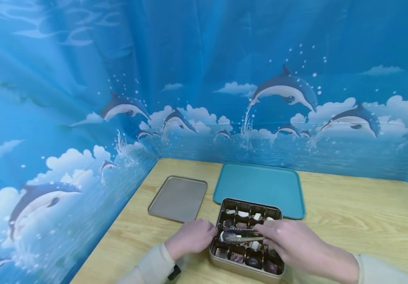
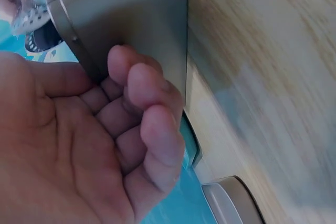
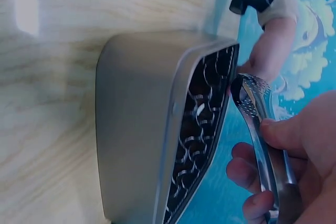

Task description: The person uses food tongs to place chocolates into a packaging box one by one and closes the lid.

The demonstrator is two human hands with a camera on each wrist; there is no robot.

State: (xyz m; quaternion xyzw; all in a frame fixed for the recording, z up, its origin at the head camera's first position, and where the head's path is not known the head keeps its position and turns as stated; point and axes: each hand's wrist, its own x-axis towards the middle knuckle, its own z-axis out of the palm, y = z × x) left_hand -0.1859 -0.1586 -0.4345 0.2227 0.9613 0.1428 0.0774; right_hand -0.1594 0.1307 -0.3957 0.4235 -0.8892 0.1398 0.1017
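A metal tin of chocolates (image 1: 246, 269) sits on the table, its insert divided into many small compartments. Dark pieces (image 1: 253, 261) and white-topped pieces (image 1: 243, 214) fill several of them. My left hand (image 1: 193, 236) grips the tin's left rim, thumb at the edge and other fingers curled by the side wall (image 2: 142, 19). Over the tin, my right hand (image 1: 291, 240) holds metal tongs (image 3: 262, 145) between thumb and fingers. Their perforated ends (image 2: 32, 20) point left, above the compartments and close to my left hand. I cannot tell whether a chocolate is between them.
Behind the tin lies a teal tray (image 1: 261, 185), its front edge partly hidden by the tin. A smaller grey-brown tray or lid (image 1: 179, 198) lies to the left. Blue dolphin-print curtains (image 1: 197, 79) border the wooden table (image 1: 353, 209) at the back and left.
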